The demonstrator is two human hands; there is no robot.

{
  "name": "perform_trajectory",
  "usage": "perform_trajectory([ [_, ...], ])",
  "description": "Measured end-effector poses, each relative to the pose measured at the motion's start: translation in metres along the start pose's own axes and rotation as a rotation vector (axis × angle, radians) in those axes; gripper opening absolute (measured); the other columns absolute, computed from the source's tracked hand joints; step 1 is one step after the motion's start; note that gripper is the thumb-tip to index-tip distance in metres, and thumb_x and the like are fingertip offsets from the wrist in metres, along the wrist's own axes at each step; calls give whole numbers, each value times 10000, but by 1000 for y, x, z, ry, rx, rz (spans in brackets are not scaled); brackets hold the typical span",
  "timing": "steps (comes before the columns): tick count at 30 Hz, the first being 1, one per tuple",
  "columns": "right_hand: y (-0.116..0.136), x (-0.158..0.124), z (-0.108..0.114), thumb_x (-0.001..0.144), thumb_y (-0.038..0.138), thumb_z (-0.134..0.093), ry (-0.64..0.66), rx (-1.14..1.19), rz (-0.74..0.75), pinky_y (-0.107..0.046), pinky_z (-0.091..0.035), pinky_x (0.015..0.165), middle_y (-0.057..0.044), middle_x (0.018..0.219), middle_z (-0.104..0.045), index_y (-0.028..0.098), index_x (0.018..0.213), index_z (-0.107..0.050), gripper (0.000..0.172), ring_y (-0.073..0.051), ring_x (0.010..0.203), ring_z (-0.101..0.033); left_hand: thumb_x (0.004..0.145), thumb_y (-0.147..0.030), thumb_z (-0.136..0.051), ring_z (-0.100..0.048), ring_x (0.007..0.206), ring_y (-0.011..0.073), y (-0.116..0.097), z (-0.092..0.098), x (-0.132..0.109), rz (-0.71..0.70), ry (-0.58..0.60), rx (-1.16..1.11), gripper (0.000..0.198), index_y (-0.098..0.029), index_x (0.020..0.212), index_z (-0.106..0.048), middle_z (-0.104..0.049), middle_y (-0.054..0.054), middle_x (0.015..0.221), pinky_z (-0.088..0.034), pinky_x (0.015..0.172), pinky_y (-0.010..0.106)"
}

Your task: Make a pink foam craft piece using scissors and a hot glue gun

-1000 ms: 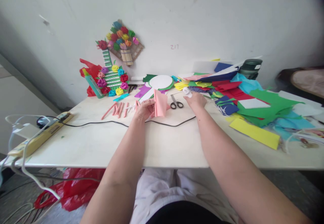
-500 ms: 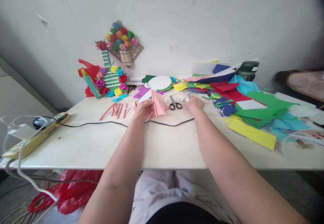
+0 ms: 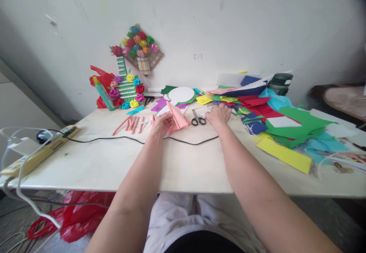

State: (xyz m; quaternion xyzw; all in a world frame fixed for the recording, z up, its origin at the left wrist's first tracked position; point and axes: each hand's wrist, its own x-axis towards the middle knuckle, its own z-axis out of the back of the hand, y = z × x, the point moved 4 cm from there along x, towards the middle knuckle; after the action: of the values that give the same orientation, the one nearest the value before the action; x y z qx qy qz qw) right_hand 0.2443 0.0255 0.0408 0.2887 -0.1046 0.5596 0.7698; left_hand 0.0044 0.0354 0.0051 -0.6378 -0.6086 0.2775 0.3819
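My left hand (image 3: 162, 125) is closed on a sheet of pink paper (image 3: 178, 117), which stands tilted with a rolled or folded edge near my fingers. Black-handled scissors (image 3: 198, 119) lie on the table between my two hands, blades pointing away. To their right, my right hand (image 3: 219, 114) reaches palm down over the tabletop with bent fingers spread apart. A small white scrap (image 3: 203, 114) shows beside its thumb; what lies under the palm is hidden. Several pink paper rolls (image 3: 133, 124) lie to the left of my left hand.
Coloured paper sheets (image 3: 297, 125) pile up on the right, with a dark green bottle (image 3: 279, 83) behind. A black cable (image 3: 188, 142) crosses the table from a power strip (image 3: 42, 150). At back left stand a glue bottle (image 3: 104, 96) and a paper-flower decoration (image 3: 127, 89).
My right hand has turned palm down and spread over the spot by the white scrap, which shows less now. My left hand keeps the pink paper in nearly the same place.
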Motion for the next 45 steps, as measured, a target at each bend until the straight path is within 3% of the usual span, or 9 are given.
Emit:
perform_trajectory([
  [2, 7, -2, 8, 734, 276, -467, -69, 124, 20, -388, -349, 839, -158, 988, -632, 129, 917, -681, 317, -274, 961, -550, 578, -95, -642, -586, 526, 101, -1, -1, 0, -8, -30, -17, 103, -116, 672, -606, -616, 13, 574, -501, 564, 215],
  [5, 17, -3, 8, 752, 309, -431, 35, 435, 37, -299, -399, 661, -111, 733, -663, 140, 713, -679, 302, -219, 752, -589, 586, -84, -606, -592, 528, 107, -2, 0, 0, -11, -93, -59, 88, -112, 668, -591, -613, 21, 570, -504, 572, 216],
  [8, 34, -9, -2, 735, 363, -451, 390, 907, 170, -237, -332, 457, -55, 502, -593, 135, 582, -631, 328, -139, 473, -506, 612, -82, -582, -600, 545, 111, -2, 2, 1, -17, -150, -128, 84, -112, 691, -586, -617, 28, 586, -512, 613, 227],
  [11, 53, -25, -9, 693, 347, -517, 849, 1206, 308, -210, -228, 357, -42, 456, -589, 107, 621, -642, 280, -85, 342, -402, 639, -78, -561, -601, 557, 111, -2, 5, 2, -21, -197, -197, 75, -117, 702, -578, -614, 29, 591, -519, 659, 241],
  [14, 65, -41, -8, 665, 294, -575, 1118, 1204, 366, -190, -217, 329, -64, 494, -631, 71, 721, -669, 248, -60, 312, -377, 657, -71, -545, -595, 560, 107, -2, 5, 2, -10, -223, -243, 70, -124, 698, -566, -606, 28, 588, -518, 667, 240],
  [20, 84, -64, -7, 676, 188, -582, 1292, 1134, 356, -170, -235, 299, -56, 587, -680, 81, 969, -659, 321, -42, 305, -379, 661, -62, -519, -579, 545, 100, -3, 2, -1, -12, -264, -302, 82, -133, 668, -559, -592, 27, 573, -503, 639, 214],
  [25, 95, -76, -21, 702, 155, -591, 1244, 1154, 237, -165, -281, 284, -42, 725, -704, 124, 1079, -586, 378, -60, 348, -464, 671, -68, -514, -576, 522, 93, -3, 4, -2, -7, -261, -346, 83, -141, 661, -552, -579, 16, 553, -494, 594, 190],
  [35, 96, -64, -42, 694, 192, -635, 796, 1493, 66, -176, -365, 355, 38, 577, -601, 146, 949, -581, 264, -68, 407, -494, 670, -72, -540, -624, 633, 118, -2, 5, -2, 5, -277, -337, 84, -145, 700, -567, -626, 30, 650, -520, 745, 260],
  [45, 97, -64, -42, 555, 347, -736, 697, 1614, -51, -198, -385, 406, 72, 538, -535, 171, 794, -587, 332, -59, 416, -466, 672, -111, -574, -638, 718, 140, 6, -8, -7, 18, -259, -262, 50, -159, 679, -585, -644, 25, 672, -506, 750, 258],
])
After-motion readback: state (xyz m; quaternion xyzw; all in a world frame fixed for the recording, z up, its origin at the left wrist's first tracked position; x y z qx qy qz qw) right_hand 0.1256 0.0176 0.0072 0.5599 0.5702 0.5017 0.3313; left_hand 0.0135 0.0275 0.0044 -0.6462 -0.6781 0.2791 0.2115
